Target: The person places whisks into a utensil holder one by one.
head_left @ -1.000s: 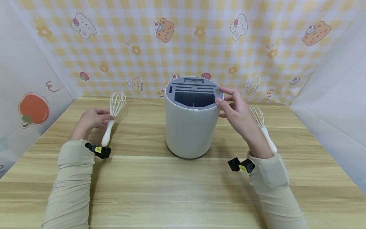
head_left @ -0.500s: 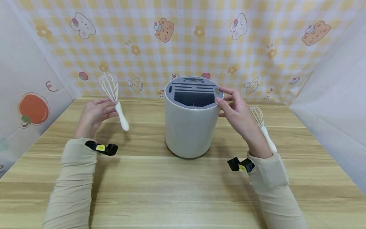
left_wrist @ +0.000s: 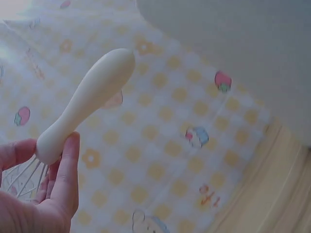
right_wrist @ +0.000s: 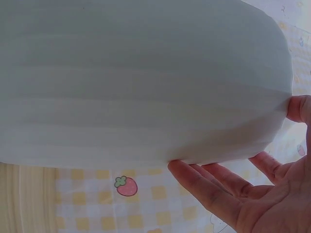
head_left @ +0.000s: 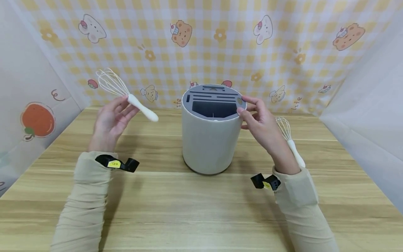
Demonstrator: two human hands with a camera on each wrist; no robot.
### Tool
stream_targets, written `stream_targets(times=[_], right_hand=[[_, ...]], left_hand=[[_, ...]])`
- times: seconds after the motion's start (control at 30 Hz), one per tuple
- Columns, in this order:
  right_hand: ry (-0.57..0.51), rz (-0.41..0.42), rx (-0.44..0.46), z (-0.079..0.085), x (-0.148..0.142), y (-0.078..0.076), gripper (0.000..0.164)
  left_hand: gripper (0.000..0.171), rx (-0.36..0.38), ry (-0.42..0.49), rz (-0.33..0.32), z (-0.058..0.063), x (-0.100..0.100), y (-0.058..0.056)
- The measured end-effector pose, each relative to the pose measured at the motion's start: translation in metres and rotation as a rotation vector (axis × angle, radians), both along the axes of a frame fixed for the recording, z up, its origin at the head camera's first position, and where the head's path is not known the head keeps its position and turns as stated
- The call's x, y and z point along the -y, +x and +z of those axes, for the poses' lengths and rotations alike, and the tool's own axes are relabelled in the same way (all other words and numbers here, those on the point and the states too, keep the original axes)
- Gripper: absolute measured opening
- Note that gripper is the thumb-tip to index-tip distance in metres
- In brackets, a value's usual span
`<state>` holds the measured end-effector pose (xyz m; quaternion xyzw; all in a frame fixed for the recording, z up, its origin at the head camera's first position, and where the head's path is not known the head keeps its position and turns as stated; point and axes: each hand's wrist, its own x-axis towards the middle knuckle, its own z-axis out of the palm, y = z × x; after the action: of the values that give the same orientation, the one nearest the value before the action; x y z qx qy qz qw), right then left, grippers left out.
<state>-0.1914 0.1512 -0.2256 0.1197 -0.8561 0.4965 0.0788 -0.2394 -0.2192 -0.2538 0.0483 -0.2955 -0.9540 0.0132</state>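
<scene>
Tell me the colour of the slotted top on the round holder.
The slotted top is grey; the head view shows it best.

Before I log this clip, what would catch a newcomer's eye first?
Probably the white holder standing centrally on the table, the right hand at its rim. Then the whisk held up in the left hand, left of it. A second whisk lies at the right.

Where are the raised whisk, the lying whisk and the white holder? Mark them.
Raised whisk (head_left: 134,100), head view: handle, near the wires.
Lying whisk (head_left: 291,145), head view: handle, near the wires.
White holder (head_left: 211,141), head view: front of its wall.
</scene>
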Motion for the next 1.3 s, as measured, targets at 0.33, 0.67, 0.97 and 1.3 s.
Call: stream_targets(times=[0.33,0.67,0.97,1.3], right_hand=[[0.009,-0.005,0.006,0.000,0.000,-0.001,0.051],[0.021,-0.005,0.000,-0.001,0.000,-0.002,0.052],[0.021,-0.005,0.004,-0.001,-0.001,-0.002,0.052],[0.026,-0.004,0.001,-0.001,-0.001,-0.002,0.052]], left_hand=[[0.014,-0.096,0.186,0.030,0.018,-0.032,0.012],[0.010,-0.198,0.187,0.055,0.033,-0.060,0.028],[0.004,-0.314,0.120,0.071,0.037,-0.079,0.037],[0.013,-0.416,-0.044,0.150,0.037,-0.099,0.042]])
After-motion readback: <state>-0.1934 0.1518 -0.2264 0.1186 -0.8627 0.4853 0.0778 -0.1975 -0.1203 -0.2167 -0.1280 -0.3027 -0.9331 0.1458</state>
